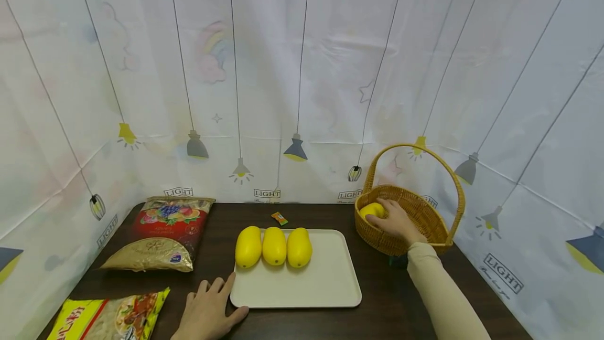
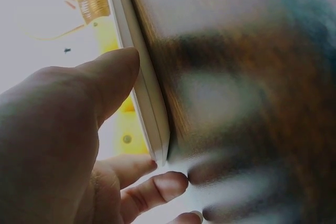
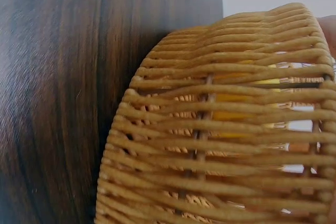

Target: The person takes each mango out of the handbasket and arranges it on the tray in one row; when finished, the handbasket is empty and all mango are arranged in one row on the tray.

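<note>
On the cream tray (image 1: 330,277), three yellow oval fruits (image 1: 274,246) lie side by side along the left part. My left hand (image 1: 207,306) is spread around the tray's near left corner. In the left wrist view its thumb (image 2: 118,72) rests against the tray's rim and the other fingers are extended past the corner. To the right stands a wicker basket (image 1: 396,245) with an arched handle. My right hand (image 1: 396,222) reaches inside it and grips another yellow oval fruit (image 1: 370,210) at the basket's left side. The right wrist view shows mostly woven basket wall (image 3: 220,129), hiding that grip.
A red and gold bag (image 1: 165,235) lies at the back left, with a yellow printed packet (image 1: 113,316) nearer the front. Behind the tray is a small orange and green wrapped packet (image 1: 280,218). A printed curtain (image 1: 264,93) borders the dark table (image 1: 283,324).
</note>
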Demonstrator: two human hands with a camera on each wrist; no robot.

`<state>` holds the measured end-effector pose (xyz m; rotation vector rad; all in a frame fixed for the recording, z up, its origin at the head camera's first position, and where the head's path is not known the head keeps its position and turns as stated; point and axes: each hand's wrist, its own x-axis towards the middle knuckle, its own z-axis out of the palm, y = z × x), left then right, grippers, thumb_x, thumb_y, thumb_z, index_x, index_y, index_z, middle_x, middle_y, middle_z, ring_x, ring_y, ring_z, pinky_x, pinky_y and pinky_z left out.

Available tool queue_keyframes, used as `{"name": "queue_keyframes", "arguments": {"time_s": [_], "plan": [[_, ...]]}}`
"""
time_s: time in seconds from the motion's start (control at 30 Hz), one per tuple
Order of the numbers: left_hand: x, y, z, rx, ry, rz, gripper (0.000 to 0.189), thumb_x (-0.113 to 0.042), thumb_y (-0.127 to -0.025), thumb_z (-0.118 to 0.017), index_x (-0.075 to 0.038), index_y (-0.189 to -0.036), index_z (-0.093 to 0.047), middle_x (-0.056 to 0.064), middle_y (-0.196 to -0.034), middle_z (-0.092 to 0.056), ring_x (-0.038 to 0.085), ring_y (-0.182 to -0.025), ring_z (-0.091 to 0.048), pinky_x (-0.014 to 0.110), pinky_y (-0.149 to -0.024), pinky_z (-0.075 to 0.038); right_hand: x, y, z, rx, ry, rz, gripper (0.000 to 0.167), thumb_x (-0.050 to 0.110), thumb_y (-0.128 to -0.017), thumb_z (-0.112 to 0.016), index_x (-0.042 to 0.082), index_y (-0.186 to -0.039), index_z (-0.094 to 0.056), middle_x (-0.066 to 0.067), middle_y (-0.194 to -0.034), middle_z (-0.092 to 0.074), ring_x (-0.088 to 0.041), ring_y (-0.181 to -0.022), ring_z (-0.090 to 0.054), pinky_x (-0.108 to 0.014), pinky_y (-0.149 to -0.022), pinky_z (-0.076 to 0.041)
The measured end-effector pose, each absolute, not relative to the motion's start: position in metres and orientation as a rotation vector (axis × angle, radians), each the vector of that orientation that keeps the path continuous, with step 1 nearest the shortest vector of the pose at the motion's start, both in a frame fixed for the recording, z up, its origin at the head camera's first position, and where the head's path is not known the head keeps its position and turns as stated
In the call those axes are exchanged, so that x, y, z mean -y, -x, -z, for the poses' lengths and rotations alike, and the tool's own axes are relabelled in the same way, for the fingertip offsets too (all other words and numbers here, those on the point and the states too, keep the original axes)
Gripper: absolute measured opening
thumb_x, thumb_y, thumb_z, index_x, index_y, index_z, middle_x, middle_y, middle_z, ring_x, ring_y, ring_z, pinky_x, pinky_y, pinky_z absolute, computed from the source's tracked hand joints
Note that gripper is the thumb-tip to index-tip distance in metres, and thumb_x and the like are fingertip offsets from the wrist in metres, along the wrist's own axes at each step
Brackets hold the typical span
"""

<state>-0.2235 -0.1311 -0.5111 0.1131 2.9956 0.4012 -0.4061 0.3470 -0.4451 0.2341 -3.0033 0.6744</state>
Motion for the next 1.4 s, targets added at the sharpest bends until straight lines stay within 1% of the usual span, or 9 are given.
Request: {"name": "queue_keyframes", "arguments": {"time_s": [0.23,0.57,0.77,0.83,0.97,1.13,1.3,1.4], "plan": [[0.131,0.225,0.512,-2.991,-0.108,-0.374,0.094,-0.077,-0.077,-0.066,-0.016,-0.148,-0.052,0.008,-0.119,-0.062,0.033,-0.097,-0.050,0.061,-0.081,-0.042,-0.345,0.415,0.452,3.031,-0.189,-0.660,0.085,0.059,-0.096,-0.055,0.003,-0.156,-0.032,-0.034,-0.155,-0.030,-0.055,-0.138,-0.038,-0.067,-0.107,-0.040],[0.131,0.224,0.512,-2.970,-0.084,-0.379,0.095,-0.077,-0.077,-0.066,-0.017,-0.148,-0.051,0.008,-0.121,-0.061,0.034,-0.102,-0.051,0.061,-0.083,-0.042,-0.347,0.424,0.459,3.040,-0.198,-0.633,0.084,0.058,-0.096,-0.056,0.001,-0.154,-0.035,-0.035,-0.154,-0.033,-0.055,-0.139,-0.036,-0.068,-0.110,-0.036],[0.131,0.225,0.512,-2.937,-0.068,-0.390,0.096,-0.078,-0.077,-0.065,-0.018,-0.149,-0.049,0.008,-0.122,-0.060,0.035,-0.105,-0.050,0.062,-0.084,-0.040,-0.347,0.426,0.461,3.046,-0.204,-0.615,0.081,0.054,-0.096,-0.057,-0.001,-0.152,-0.038,-0.036,-0.152,-0.035,-0.056,-0.137,-0.038,-0.067,-0.110,-0.036],[0.130,0.225,0.513,-2.935,-0.067,-0.392,0.096,-0.078,-0.077,-0.065,-0.018,-0.150,-0.049,0.008,-0.121,-0.060,0.035,-0.104,-0.050,0.061,-0.084,-0.040,-0.347,0.427,0.463,3.052,-0.210,-0.599,0.080,0.052,-0.096,-0.058,-0.002,-0.152,-0.038,-0.037,-0.152,-0.035,-0.056,-0.138,-0.037,-0.068,-0.111,-0.035],[0.130,0.224,0.513,-2.943,-0.074,-0.397,0.096,-0.078,-0.076,-0.065,-0.019,-0.150,-0.049,0.007,-0.119,-0.060,0.034,-0.103,-0.050,0.060,-0.083,-0.040,-0.348,0.428,0.464,3.058,-0.213,-0.584,0.080,0.051,-0.096,-0.058,-0.003,-0.152,-0.038,-0.039,-0.154,-0.029,-0.057,-0.142,-0.030,-0.069,-0.113,-0.032],[0.129,0.224,0.513,-2.943,-0.072,-0.400,0.096,-0.078,-0.076,-0.066,-0.019,-0.149,-0.049,0.008,-0.120,-0.060,0.035,-0.106,-0.050,0.062,-0.084,-0.040,-0.348,0.429,0.465,3.066,-0.221,-0.576,0.080,0.049,-0.096,-0.060,-0.004,-0.151,-0.038,-0.041,-0.155,-0.026,-0.060,-0.143,-0.026,-0.070,-0.113,-0.030],[0.130,0.225,0.513,-2.948,-0.067,-0.397,0.096,-0.078,-0.076,-0.066,-0.019,-0.149,-0.050,0.007,-0.120,-0.060,0.035,-0.105,-0.050,0.062,-0.084,-0.040,-0.347,0.431,0.464,3.070,-0.238,-0.559,0.076,0.047,-0.096,-0.060,-0.004,-0.149,-0.042,-0.041,-0.152,-0.030,-0.060,-0.141,-0.029,-0.071,-0.111,-0.031],[0.131,0.226,0.513,-2.954,-0.068,-0.401,0.096,-0.078,-0.076,-0.066,-0.019,-0.150,-0.049,0.007,-0.120,-0.060,0.034,-0.104,-0.050,0.060,-0.083,-0.040,-0.346,0.434,0.465,3.060,-0.253,-0.542,0.073,0.045,-0.096,-0.060,-0.004,-0.148,-0.045,-0.040,-0.150,-0.037,-0.059,-0.140,-0.033,-0.070,-0.111,-0.033]]}}
